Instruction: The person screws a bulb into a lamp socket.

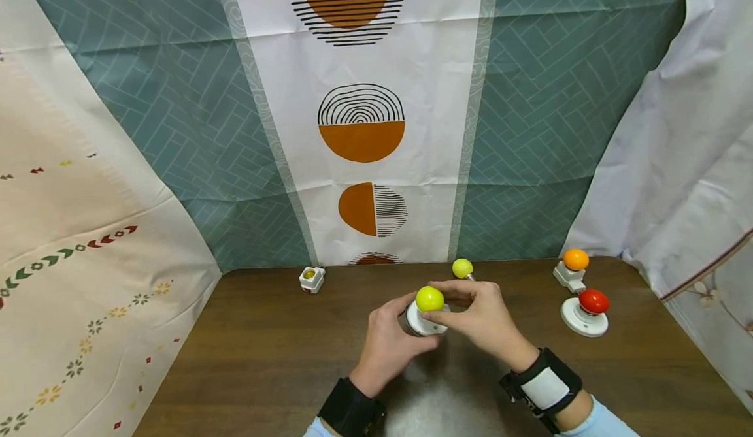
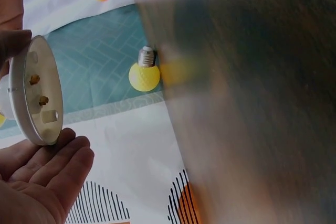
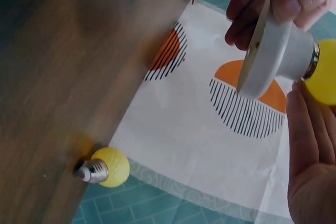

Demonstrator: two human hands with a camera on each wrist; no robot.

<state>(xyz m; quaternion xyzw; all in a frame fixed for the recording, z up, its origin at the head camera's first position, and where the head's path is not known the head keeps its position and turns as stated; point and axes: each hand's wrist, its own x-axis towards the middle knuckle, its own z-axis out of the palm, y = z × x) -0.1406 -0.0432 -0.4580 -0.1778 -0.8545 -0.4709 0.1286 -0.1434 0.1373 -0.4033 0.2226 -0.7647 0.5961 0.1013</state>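
My left hand [image 1: 391, 336] holds a round white lamp holder [image 3: 268, 51] by its base, the thumb on one side and the fingers on the other. A yellow light bulb [image 1: 430, 298] sits in the holder's socket. My right hand [image 1: 479, 313] pinches around this bulb near its neck, thumb on the near side and fingers on the far side. In the left wrist view the holder's open underside [image 2: 44, 93] shows two brass screws. A second yellow bulb [image 2: 144, 76], its metal screw cap showing, lies on the table behind my right hand.
On the brown table [image 1: 265, 358], a small white socket [image 1: 312, 279] stands at the back left. An orange bulb [image 1: 576, 259] in a white socket and a red bulb [image 1: 594, 301] on a round white holder stand at right. Patterned cloth [image 1: 253, 130] hangs behind the table.
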